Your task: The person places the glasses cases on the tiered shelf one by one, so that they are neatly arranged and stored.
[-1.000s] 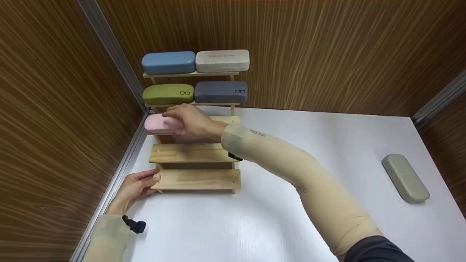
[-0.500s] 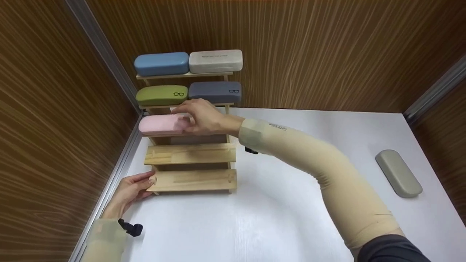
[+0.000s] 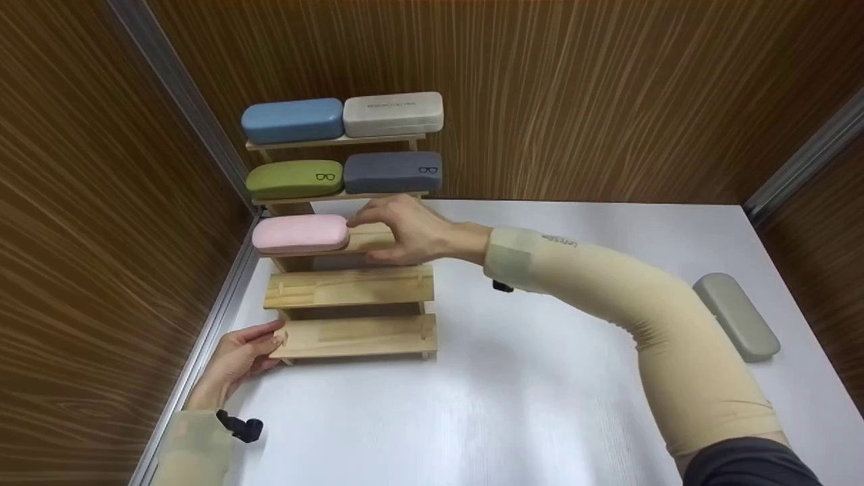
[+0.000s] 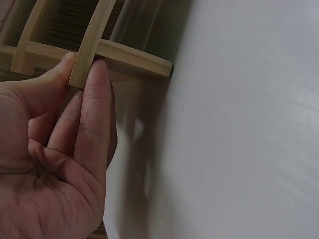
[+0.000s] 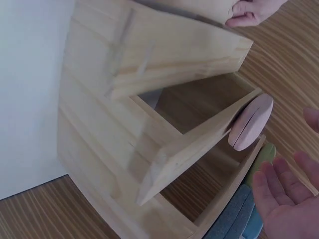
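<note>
A stepped wooden rack (image 3: 364, 335) stands on the white table at the left. My left hand (image 3: 233, 361) pinches the left end of its lowest shelf; in the left wrist view the thumb and fingers (image 4: 94, 99) sit on either side of that board (image 4: 84, 64). On the left half of the third shelf from the top lies a pink glasses case (image 3: 300, 233). Just right of it is my right hand (image 3: 412, 231), over the shelf's bare half, fingers loosely bent and holding nothing. In the right wrist view a gap separates this hand (image 5: 289, 199) from the pink case (image 5: 251, 122).
Blue (image 3: 292, 120) and white (image 3: 393, 113) glasses cases fill the top shelf. Below them sit green (image 3: 294, 178) and grey-blue (image 3: 392, 172) ones. A grey-beige case (image 3: 736, 316) lies on the table (image 3: 540, 418) at the right. Wood-grain walls enclose the back and sides.
My right hand has let go of the pink case and drawn away to the right. The case stays on the shelf's left half. My left hand keeps its pinch on the lowest shelf.
</note>
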`<state>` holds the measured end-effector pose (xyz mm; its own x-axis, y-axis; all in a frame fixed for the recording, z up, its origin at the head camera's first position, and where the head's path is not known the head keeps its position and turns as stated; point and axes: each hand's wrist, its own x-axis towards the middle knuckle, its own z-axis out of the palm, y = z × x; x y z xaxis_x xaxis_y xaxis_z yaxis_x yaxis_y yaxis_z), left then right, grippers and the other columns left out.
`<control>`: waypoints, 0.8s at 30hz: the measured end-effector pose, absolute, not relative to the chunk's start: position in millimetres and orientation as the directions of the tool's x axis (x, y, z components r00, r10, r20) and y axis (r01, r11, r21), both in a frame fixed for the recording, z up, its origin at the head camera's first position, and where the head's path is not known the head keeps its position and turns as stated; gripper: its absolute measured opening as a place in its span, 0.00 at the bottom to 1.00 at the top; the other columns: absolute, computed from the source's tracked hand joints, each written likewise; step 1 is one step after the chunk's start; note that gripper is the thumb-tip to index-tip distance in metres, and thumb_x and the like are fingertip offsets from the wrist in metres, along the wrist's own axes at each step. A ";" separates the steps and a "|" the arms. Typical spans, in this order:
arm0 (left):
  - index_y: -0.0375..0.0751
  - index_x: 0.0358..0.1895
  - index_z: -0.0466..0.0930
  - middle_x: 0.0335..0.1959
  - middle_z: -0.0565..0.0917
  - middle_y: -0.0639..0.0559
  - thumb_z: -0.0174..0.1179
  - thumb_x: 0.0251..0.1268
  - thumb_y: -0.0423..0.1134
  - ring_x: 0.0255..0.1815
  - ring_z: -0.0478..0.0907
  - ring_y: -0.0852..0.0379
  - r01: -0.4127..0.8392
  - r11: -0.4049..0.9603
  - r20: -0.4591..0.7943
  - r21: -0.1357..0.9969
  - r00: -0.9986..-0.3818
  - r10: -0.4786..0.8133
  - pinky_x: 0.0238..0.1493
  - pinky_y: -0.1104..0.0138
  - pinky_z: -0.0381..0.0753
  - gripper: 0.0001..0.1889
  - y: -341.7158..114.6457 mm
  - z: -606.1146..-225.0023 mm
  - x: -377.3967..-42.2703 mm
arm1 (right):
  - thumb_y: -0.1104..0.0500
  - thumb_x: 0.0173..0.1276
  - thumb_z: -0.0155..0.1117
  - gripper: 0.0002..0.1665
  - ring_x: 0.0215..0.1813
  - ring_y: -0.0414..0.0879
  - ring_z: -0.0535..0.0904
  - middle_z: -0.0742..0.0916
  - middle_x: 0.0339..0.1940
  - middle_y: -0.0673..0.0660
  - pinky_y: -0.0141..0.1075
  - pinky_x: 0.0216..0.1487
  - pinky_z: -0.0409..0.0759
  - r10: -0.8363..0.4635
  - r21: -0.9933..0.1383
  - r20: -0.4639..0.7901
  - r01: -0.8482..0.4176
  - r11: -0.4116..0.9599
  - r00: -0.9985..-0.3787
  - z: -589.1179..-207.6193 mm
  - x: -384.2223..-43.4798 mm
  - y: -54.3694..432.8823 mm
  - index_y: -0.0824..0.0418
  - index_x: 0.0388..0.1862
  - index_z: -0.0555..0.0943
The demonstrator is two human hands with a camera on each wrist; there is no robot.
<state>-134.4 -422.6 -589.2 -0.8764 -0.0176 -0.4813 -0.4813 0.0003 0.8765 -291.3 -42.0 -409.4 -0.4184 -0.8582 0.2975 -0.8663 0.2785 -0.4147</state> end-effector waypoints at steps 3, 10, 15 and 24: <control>0.48 0.70 0.89 0.44 0.94 0.65 0.68 0.81 0.31 0.43 0.93 0.65 -0.480 0.003 -0.480 0.877 -0.877 -0.019 0.45 0.72 0.96 0.20 -422.1 -589.3 -135.6 | 0.53 0.72 0.79 0.33 0.71 0.60 0.89 0.92 0.67 0.65 0.53 0.78 0.87 -0.857 -0.429 0.300 -0.862 0.271 -0.419 -411.2 -286.9 -28.6 0.67 0.70 0.86; 0.48 0.71 0.88 0.44 0.94 0.64 0.70 0.79 0.31 0.44 0.94 0.63 -0.493 -0.002 -0.493 0.870 -0.870 -0.023 0.49 0.70 0.96 0.22 -422.0 -589.1 -133.6 | 0.54 0.73 0.79 0.31 0.69 0.61 0.89 0.92 0.67 0.64 0.55 0.74 0.88 -0.846 -0.464 0.289 -0.839 0.286 -0.448 -415.8 -274.5 1.4 0.67 0.70 0.86; 0.50 0.68 0.90 0.45 0.95 0.63 0.69 0.80 0.30 0.44 0.94 0.62 -0.485 -0.022 -0.485 0.874 -0.874 -0.012 0.50 0.69 0.97 0.20 -423.6 -589.1 -133.6 | 0.57 0.75 0.77 0.27 0.67 0.60 0.91 0.93 0.65 0.64 0.54 0.70 0.91 -0.826 -0.494 0.322 -0.827 0.270 -0.462 -421.7 -268.7 25.8 0.68 0.68 0.87; 0.47 0.71 0.88 0.43 0.93 0.64 0.71 0.78 0.31 0.41 0.94 0.62 -0.490 0.036 -0.488 0.871 -0.871 -0.050 0.46 0.71 0.96 0.22 -420.9 -587.5 -135.0 | 0.60 0.75 0.77 0.25 0.66 0.60 0.91 0.93 0.64 0.64 0.57 0.65 0.94 -0.770 -0.560 0.307 -0.760 0.328 -0.559 -436.8 -266.8 77.7 0.65 0.68 0.88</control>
<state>-135.0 -420.9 -587.5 -0.8712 -0.0504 -0.4883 -0.4902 0.0357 0.8709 -266.8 77.7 -436.8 -0.5589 -0.7704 0.3069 -0.7604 0.3284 -0.5603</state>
